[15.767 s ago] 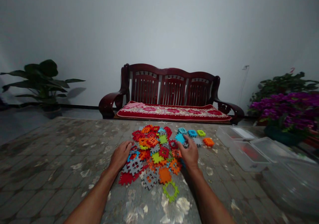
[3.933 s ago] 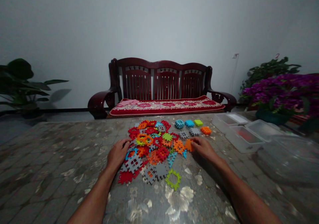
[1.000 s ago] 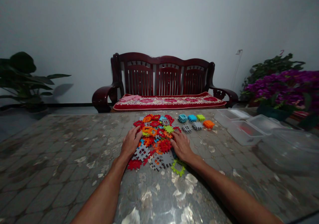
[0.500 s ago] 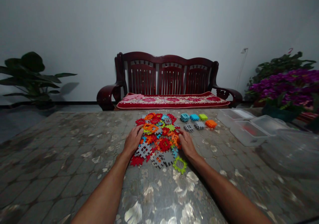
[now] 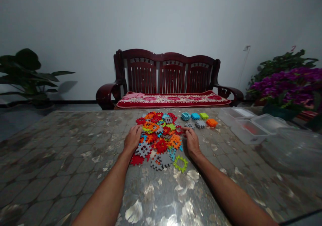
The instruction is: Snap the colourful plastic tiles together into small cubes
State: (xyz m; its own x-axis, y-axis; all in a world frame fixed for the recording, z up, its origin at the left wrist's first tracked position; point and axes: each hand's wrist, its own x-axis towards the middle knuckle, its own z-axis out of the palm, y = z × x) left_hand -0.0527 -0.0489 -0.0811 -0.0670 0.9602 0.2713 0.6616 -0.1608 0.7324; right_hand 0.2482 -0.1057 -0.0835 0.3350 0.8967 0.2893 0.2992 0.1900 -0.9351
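A heap of flat toothed plastic building tiles (image 5: 161, 146) in red, orange, grey, blue and lime green lies between my hands. At the heap's left edge rests my left hand (image 5: 132, 139), its fingers loosely extended beside a yellow-green and orange tile (image 5: 150, 126); nothing shows in its grasp. On the other side, my right hand (image 5: 192, 141) has thumb and forefinger closed at the edge of a dark red frame tile (image 5: 178, 129). A lime green frame tile (image 5: 185, 166) lies at the heap's near right corner.
Beyond my right hand sit several assembled toothed blocks, among them an orange one (image 5: 212, 122) and a blue one (image 5: 185, 116). Clear plastic boxes (image 5: 251, 137) stand on the right of the patterned table (image 5: 95, 182). A wooden bench (image 5: 171, 75) is behind it.
My right hand has drawn slightly right, off the orange tiles, and its fingertips are now at the red frame tile. My left hand has shifted slightly left.
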